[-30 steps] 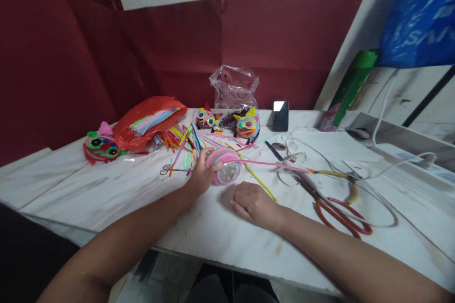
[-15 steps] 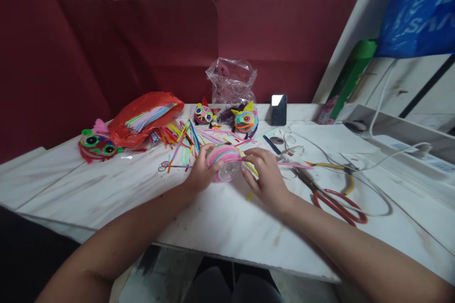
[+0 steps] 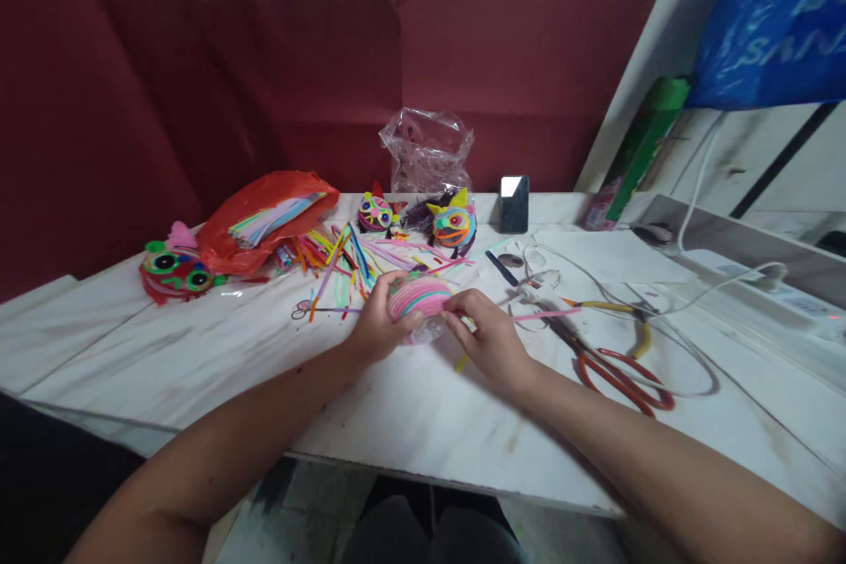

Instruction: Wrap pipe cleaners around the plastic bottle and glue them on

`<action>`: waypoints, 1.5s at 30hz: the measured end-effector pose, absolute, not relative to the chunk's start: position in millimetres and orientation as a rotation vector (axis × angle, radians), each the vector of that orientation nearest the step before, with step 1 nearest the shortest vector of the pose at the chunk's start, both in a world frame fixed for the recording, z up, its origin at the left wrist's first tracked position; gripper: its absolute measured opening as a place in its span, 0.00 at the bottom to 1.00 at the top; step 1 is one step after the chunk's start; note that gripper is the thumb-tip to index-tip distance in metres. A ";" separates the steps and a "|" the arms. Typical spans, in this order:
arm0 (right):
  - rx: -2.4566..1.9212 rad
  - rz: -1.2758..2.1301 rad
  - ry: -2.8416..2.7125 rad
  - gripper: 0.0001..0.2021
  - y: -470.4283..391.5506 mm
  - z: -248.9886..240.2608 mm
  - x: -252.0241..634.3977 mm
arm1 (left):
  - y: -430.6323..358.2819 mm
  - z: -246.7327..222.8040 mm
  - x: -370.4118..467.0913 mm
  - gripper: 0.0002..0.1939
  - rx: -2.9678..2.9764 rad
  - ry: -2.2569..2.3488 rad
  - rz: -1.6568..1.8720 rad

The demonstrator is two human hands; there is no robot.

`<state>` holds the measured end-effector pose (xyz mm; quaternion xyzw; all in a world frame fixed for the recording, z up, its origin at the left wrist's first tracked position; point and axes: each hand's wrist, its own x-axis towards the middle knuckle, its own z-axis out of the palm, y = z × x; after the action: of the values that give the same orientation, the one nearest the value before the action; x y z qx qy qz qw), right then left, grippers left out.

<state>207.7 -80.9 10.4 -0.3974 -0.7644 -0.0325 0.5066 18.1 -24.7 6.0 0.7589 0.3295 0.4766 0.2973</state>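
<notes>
A rounded, clear plastic piece [image 3: 429,333], perhaps a bottle base, is wound with rows of pink and teal pipe cleaner [image 3: 423,295]. My left hand [image 3: 382,322] grips it from the left, thumb across the front. At its right side my right hand [image 3: 486,330] is closed in a pinch on the pink pipe cleaner, fingertips against the wound rows. A loose pink length [image 3: 545,315] shows right of that hand; whether it joins the wound one is hidden. Behind lie many coloured pipe cleaners [image 3: 344,260].
Decorated craft faces stand left [image 3: 175,271] and behind [image 3: 455,225], near a red bag [image 3: 264,225] and a phone [image 3: 514,204]. Red-handled scissors [image 3: 625,379], yellow-handled pliers [image 3: 641,335], white cable [image 3: 693,366] and a power strip [image 3: 760,286] occupy the right. Small scissors [image 3: 300,309] lie left.
My right hand has moved in against the wound side, its fingers drawn closer together. The wound piece has tipped, showing more pink rows and less clear plastic.
</notes>
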 end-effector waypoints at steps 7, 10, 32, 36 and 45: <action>-1.072 0.104 -1.773 0.05 -79.6 7.9 207.8 | -26.9 5.2 19.7 0.34 2.007 0.901 1.229; -1.115 0.163 -1.749 0.06 -78.1 7.9 208.2 | -22.8 0.6 18.6 0.33 1.995 0.875 1.193; -1.135 0.119 -1.789 0.06 -77.3 5.7 208.7 | -26.1 14.3 17.2 0.33 1.931 1.009 1.035; -1.097 0.067 -1.833 0.05 -78.0 5.8 209.1 | -30.0 17.4 20.7 0.37 1.859 1.024 1.029; -0.977 -0.181 -1.969 0.05 -77.4 9.5 213.2 | -23.7 8.8 18.4 0.39 1.897 0.887 1.018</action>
<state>213.2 -77.4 9.5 -0.3954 -0.7968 -0.0734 0.4510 18.4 -23.7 8.8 0.7483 0.3500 0.4016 0.3954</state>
